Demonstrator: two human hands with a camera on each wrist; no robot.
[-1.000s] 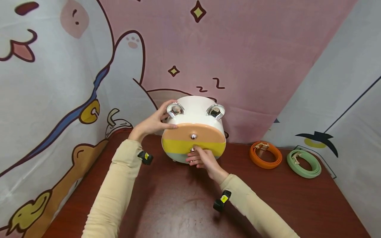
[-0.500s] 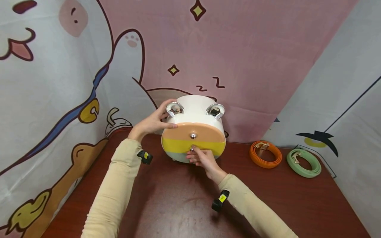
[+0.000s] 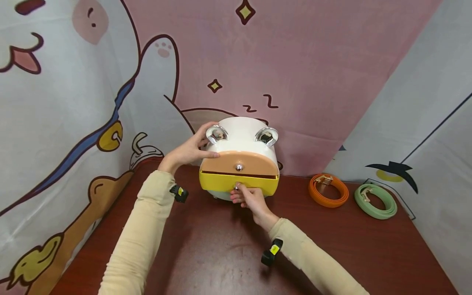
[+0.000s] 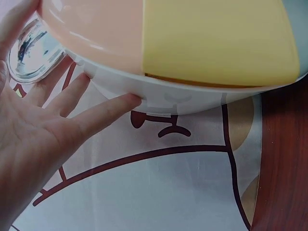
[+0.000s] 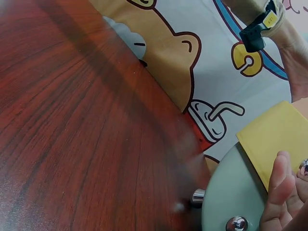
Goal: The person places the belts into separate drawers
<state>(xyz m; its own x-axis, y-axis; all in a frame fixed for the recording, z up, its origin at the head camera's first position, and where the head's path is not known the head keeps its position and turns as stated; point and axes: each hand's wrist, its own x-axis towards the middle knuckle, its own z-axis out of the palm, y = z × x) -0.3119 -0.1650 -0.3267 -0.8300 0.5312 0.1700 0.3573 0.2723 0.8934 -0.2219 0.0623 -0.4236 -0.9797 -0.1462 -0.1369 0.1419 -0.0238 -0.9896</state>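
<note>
A small white drawer box [image 3: 241, 129] with silver ear-like loops stands at the back of the table. Its front has an orange top drawer [image 3: 221, 163], a yellow middle drawer [image 3: 219, 181] and a pale green bottom drawer [image 5: 226, 187]. The yellow drawer juts out, with a dark gap above it. My right hand [image 3: 254, 201] pinches its round silver knob [image 3: 236, 187] between thumb and fingers. My left hand [image 3: 184, 155] rests on the box's left side beside the loop, thumb on the orange front. In the left wrist view, its spread, straight fingers [image 4: 113, 111] touch the white shell.
An orange rolled belt [image 3: 329, 200] and a light green rolled belt [image 3: 377, 211] lie to the right on the dark red wooden table [image 3: 214, 254]. Cartoon-printed cloth [image 3: 295, 61] hangs close behind the box and along both sides.
The yellow drawer has come out toward me, opening a gap beneath the orange one. My right hand has moved slightly nearer with its knob; the left hand stays on the box.
</note>
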